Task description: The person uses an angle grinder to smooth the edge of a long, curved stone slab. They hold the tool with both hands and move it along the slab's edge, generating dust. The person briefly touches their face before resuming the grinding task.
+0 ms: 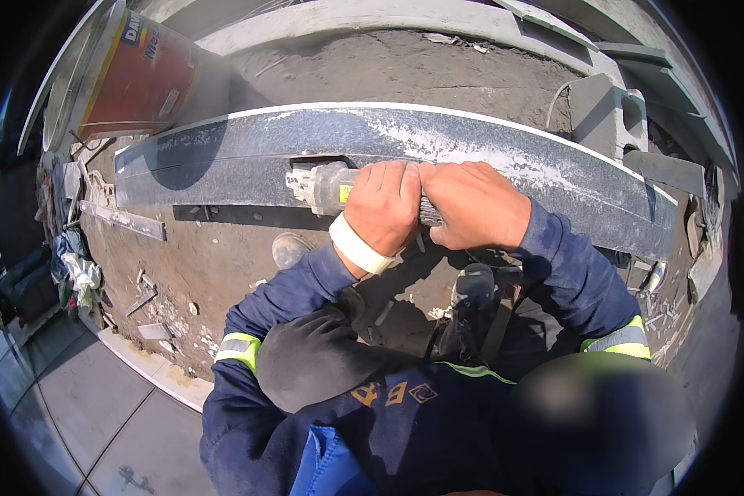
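Both hands grip a dust-coated power cutting tool (310, 188) with a pale head, which sits at a short dark slot in a long grey stone slab (240, 169). My left hand (380, 207) is closed over the tool's body, a white band round the wrist. Just to its right, my right hand (475, 207) wraps the dark rear of the tool, its fingers touching those of my left. The slab lies crosswise, with whitish dust along its top and a thin cut line along its length.
A red paint bucket (132, 91) stands beyond the slab's left end, a concrete block (595, 116) beyond its right. Stone offcuts (153, 331) and a heap of cloth (78, 269) lie on the dusty ground at left. A tiled floor (124, 446) is at lower left.
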Demonstrator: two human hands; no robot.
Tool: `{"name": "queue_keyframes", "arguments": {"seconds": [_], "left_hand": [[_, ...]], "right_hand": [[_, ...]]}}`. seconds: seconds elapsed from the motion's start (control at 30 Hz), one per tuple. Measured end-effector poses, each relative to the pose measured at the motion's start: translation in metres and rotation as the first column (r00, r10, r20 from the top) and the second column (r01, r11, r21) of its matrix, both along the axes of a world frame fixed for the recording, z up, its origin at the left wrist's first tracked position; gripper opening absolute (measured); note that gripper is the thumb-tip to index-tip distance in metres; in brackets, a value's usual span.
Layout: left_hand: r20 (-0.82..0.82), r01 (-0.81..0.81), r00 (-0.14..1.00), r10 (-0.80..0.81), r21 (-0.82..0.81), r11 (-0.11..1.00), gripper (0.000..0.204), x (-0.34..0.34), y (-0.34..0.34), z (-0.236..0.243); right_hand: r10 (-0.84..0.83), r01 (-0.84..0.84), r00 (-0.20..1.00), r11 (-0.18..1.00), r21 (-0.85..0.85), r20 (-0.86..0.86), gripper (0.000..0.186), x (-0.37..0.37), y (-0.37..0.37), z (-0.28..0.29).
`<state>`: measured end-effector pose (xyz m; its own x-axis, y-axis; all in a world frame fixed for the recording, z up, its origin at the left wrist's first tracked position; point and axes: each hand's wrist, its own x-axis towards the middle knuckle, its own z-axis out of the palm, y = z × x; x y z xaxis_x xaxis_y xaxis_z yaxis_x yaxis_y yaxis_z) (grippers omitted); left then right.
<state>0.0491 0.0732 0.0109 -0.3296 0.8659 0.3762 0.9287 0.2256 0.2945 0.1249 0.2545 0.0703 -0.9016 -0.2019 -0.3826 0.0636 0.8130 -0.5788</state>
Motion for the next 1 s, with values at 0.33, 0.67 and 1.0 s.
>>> {"name": "queue_keyframes", "arguments": {"seconds": [0.33,0.67,1.0], "left_hand": [[-0.025,0.005,1.000,-0.004,0.040,0.999,0.026,0.007,0.006,0.009],[-0.034,-0.030,0.999,0.032,0.055,0.998,0.025,0.005,0.002,0.004],[-0.018,-0.027,0.999,0.028,0.023,0.999,0.023,0.006,0.006,0.001]], "right_hand": [[-0.019,0.020,1.000,0.999,0.040,-0.016,0.043,0.010,0.002,0.012],[0.006,-0.006,1.000,0.999,0.046,0.012,0.042,0.001,-0.002,0.008],[-0.005,0.004,1.000,0.999,0.051,0.015,0.042,0.004,0.003,0.005]]}}
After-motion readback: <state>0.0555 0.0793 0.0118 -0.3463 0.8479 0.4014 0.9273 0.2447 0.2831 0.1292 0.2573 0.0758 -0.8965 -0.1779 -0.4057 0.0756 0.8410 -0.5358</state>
